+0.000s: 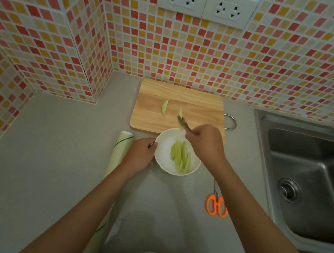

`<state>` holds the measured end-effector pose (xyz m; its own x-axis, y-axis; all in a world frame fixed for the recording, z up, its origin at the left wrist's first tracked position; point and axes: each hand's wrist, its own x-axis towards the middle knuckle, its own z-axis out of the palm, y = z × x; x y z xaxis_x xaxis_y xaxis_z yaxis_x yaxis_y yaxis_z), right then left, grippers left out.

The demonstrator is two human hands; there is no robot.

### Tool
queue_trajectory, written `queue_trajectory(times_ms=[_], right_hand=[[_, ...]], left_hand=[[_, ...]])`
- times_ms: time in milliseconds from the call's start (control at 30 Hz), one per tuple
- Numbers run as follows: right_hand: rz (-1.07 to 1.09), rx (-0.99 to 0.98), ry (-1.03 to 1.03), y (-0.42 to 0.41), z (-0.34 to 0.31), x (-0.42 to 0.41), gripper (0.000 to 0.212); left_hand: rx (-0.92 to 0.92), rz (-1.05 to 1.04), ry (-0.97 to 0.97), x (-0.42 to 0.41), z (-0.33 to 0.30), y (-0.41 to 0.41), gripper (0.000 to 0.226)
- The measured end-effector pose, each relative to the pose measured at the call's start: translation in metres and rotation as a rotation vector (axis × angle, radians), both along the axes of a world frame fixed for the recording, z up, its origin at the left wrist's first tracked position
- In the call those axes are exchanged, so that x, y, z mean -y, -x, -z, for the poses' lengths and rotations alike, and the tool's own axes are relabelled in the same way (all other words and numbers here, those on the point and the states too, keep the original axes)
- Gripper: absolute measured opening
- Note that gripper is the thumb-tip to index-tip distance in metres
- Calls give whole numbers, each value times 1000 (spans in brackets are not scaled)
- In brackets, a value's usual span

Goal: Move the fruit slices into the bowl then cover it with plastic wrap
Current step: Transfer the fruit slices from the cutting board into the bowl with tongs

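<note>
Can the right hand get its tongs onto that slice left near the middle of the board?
Probably yes. The right hand holds tongs over the cutting board, and the lone slice lies flat with bare wood around it. Nothing stands between them.

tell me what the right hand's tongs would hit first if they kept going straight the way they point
Probably the small fruit slice just past the tip of the tongs in the right hand, on the cutting board; beyond that, the tiled wall. Depth is uncertain from one view.
</note>
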<state>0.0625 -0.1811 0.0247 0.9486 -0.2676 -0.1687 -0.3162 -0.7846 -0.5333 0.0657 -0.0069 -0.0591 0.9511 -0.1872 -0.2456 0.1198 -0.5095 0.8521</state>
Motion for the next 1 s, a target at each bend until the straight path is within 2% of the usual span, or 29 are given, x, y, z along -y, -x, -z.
queue_trajectory(times_ms=[133,267,333,467,633,767,867,967,1000], right_hand=[[-44,-110,99,62,6,4,40],[-71,-227,211,71,18,-1,16],[-66,-208,247,67,18,-1,15],[-27,-85,229,41,8,2,25],[-40,-3,42,-33,2,-18,40],[-102,-94,82,-76,22,-41,31],[-110,-93,131,-87,34,-50,9],[-108,-81,158,-90,40,-49,15],[-98,-85,156,-89,39,-46,24]], left_hand=[[1,-3,-7,1,2,-1,28],[14,-6,-29,1,2,-3,29],[22,2,-32,1,1,-2,28],[1,-4,-7,1,-1,-1,27],[-6,-12,-4,1,1,1,31],[-10,-15,28,1,0,3,33],[-11,-11,34,0,0,2,33],[-22,-21,32,0,1,1,32],[-25,-19,32,0,1,1,32]])
